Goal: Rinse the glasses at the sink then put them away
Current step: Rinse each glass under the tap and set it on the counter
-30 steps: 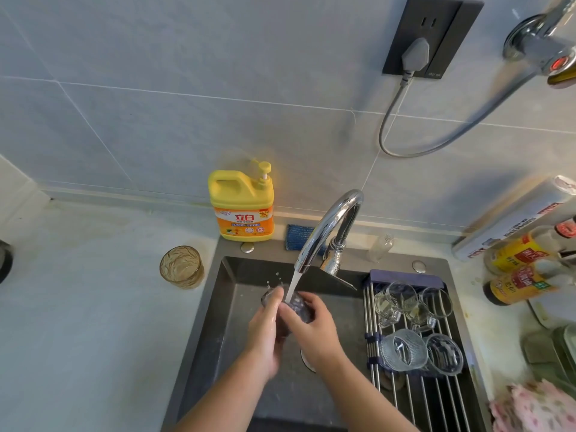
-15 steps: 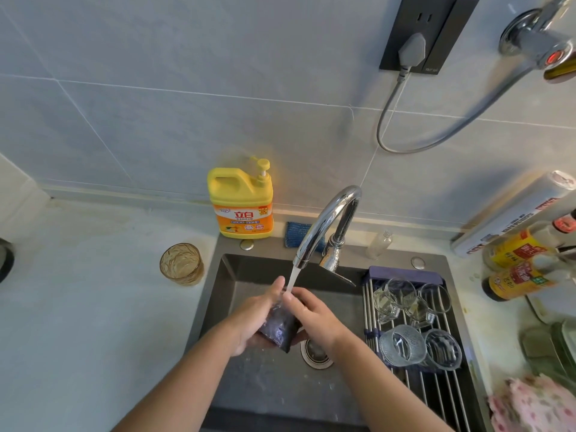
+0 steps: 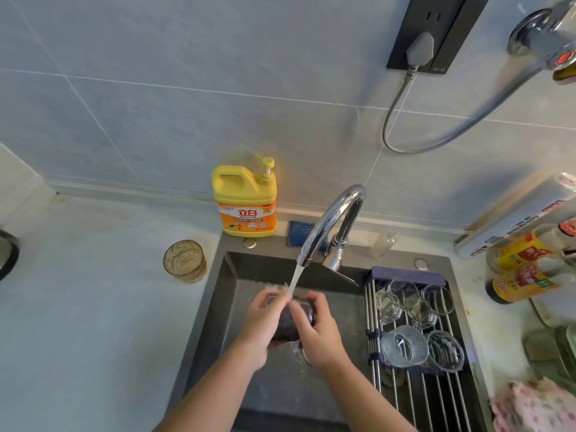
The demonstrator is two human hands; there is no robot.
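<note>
Both my hands hold a dark purple glass over the dark sink, under the water stream from the chrome tap. My left hand wraps its left side. My right hand grips its right side, fingers across the top. An amber glass stands on the counter left of the sink. Several clear glasses lie on the metal roll-up rack over the sink's right part.
A yellow detergent bottle and a blue sponge stand behind the sink. Sauce bottles and a roll crowd the right counter. A pink cloth lies at bottom right. A cable hangs from the wall socket.
The dark glass has been turned in my hands under the stream. My hands shifted slightly within the sink, fingers rubbing over the glass.
</note>
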